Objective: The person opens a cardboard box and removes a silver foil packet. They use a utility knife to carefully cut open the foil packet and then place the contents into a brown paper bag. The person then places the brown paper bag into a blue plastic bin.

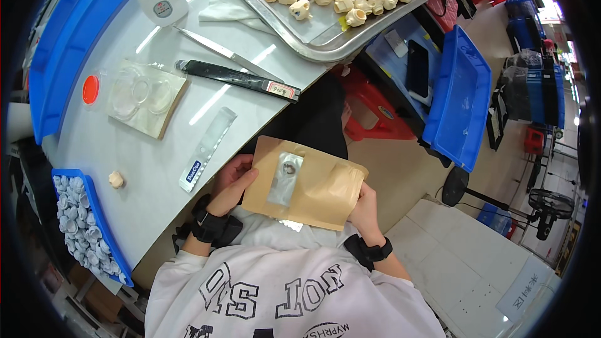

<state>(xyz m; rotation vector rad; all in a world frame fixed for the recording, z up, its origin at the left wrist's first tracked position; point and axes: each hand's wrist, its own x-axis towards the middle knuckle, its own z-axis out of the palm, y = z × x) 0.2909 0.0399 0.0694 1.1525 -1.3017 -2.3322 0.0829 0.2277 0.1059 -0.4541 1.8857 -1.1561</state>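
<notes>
Over my lap, a brown kraft-paper pouch (325, 191) with a clear window is stretched between my two hands. Small dark round shapes show through the window; I cannot make out what they are. My left hand (235, 181) grips the pouch's left edge, the thumb in front and the other fingers partly behind. On the opposite side my right hand (364, 209) is closed on the lower right edge, its fingertips hidden. A bit of silvery, shiny material (291, 226) sticks out below the pouch. Nearest my left hand on the table lies a clear plastic sleeve (213, 141) with a blue label.
Tweezers (228, 55), a black cutter knife (231, 79), a white squeeze bottle (164, 9) and a square block (141, 119) with clear round dishes occupy the table. A metal tray (300, 44) holds cream pieces; a blue tray (103, 228) holds grey ones. An empty-looking blue bin (460, 97) stands right.
</notes>
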